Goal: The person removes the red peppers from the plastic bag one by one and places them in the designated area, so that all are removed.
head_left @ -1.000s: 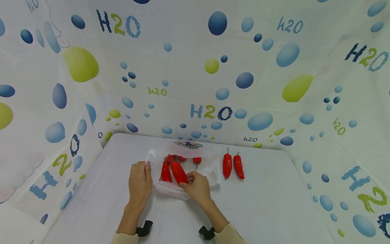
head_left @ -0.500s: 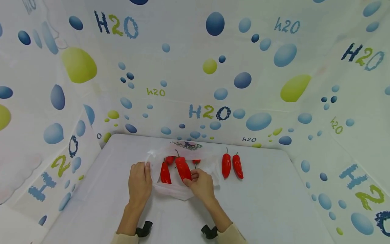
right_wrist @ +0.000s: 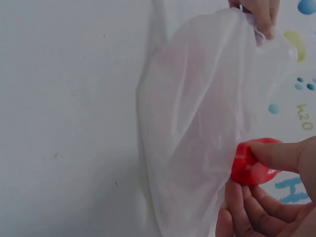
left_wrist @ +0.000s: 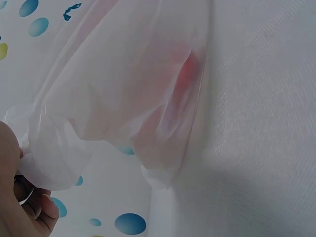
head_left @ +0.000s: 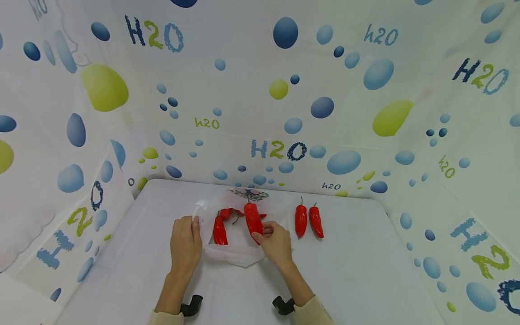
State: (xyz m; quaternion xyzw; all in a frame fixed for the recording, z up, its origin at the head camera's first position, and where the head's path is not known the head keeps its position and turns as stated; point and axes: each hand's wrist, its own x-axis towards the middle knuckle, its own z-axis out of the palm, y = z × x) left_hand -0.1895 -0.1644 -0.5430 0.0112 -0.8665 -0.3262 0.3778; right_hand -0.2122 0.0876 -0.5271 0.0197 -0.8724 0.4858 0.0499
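Observation:
A white plastic bag (head_left: 234,255) lies with its mouth toward me, a tree print on its far side. My left hand (head_left: 185,246) grips the bag's left edge, also seen in the left wrist view, where the bag (left_wrist: 128,84) hangs from the fingers. Between thumb and fingertips my right hand (head_left: 277,243) pinches the lower end of a red chili pepper (head_left: 253,216), stem pointing away, over the bag's opening. Other red peppers rest inside, one long pepper (head_left: 220,231) at the left. The right wrist view shows the pinched pepper's end (right_wrist: 254,165) at the bag's rim.
Two red peppers, a straight one (head_left: 301,221) and a slightly curved one (head_left: 316,221), lie side by side right of the bag on the white table (head_left: 357,271). A wall sheet (head_left: 227,90) with H2O lettering and bubbles stands behind the table.
My right hand has lifted the pepper and shifted right with it; the pepper has turned more upright in the head view. The left hand stays at the bag's edge.

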